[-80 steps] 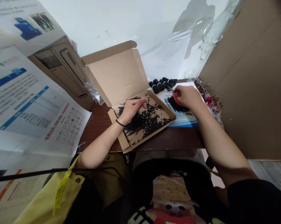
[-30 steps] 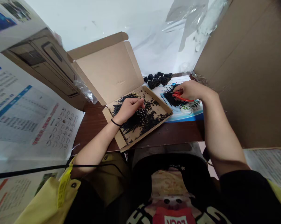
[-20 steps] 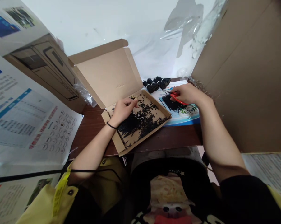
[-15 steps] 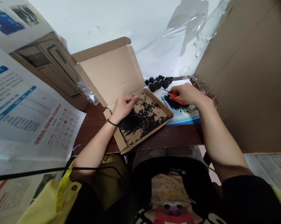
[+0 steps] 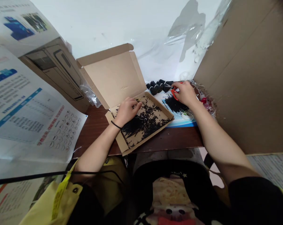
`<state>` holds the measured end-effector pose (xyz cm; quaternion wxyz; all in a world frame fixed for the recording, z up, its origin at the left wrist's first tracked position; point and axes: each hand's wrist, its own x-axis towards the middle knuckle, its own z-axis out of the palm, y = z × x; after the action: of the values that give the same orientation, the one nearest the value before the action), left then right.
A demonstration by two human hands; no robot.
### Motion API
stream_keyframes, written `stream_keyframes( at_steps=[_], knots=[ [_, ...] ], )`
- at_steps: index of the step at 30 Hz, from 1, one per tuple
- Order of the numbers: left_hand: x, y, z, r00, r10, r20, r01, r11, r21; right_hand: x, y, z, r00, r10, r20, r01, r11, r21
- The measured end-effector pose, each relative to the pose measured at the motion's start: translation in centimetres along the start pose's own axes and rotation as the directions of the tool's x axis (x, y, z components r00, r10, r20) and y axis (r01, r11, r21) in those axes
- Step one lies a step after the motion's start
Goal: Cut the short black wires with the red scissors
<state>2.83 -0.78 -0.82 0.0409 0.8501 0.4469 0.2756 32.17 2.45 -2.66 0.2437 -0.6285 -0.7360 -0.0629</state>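
My right hand (image 5: 186, 93) grips a pair of scissors (image 5: 174, 93) by the red handles. Their blades point left, close to several banded bundles of short black wires (image 5: 158, 86). Below the scissors, a loose pile of black wires (image 5: 175, 103) lies on a printed sheet. My left hand (image 5: 128, 109) is over the open cardboard box (image 5: 114, 132), fingers curled in and thumb pointing right; what it holds, if anything, is hidden. Black wires with bright tips (image 5: 133, 125) lie beneath this hand. Small gold-coloured pieces (image 5: 141, 100) show just past its fingers.
Many short black offcuts (image 5: 153, 120) are scattered in the box, whose lid (image 5: 115, 78) leans back. White bands (image 5: 187, 116) lie on the blue-white sheet (image 5: 183, 124). Cardboard (image 5: 247, 78) walls the right side; printed posters (image 5: 26, 103) hang at left.
The scissors have turned and moved slightly up and left with my right hand. My left hand has shifted a little, its thumb no longer pressed near the fingertips. The view has tilted slightly.
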Motion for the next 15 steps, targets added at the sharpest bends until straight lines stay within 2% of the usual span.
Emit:
stream_keyframes(
  at_steps=[3, 8, 10, 15],
  knots=[
    [-0.1, -0.1, -0.1, 1.0, 0.024, 0.01, -0.025, 0.988, 0.154, 0.1, -0.6, 0.7, 0.983, -0.155, 0.094, 0.159, 0.986, -0.042],
    [-0.2, -0.1, -1.1, 0.999, -0.01, -0.035, 0.021, 0.95, 0.312, 0.0, -1.3, 0.8, 0.942, -0.195, 0.273, 0.226, 0.97, -0.085],
    [-0.2, -0.2, -1.4, 0.999, -0.025, -0.019, 0.03, 0.951, 0.306, -0.2, -1.4, 0.5, 0.938, -0.185, 0.293, 0.218, 0.972, -0.084],
    [-0.4, -0.4, -1.1, 0.995, -0.029, 0.095, 0.008, 0.977, 0.213, -0.2, -1.3, 0.2, 0.952, -0.191, 0.238, 0.209, 0.977, -0.051]
  ],
)
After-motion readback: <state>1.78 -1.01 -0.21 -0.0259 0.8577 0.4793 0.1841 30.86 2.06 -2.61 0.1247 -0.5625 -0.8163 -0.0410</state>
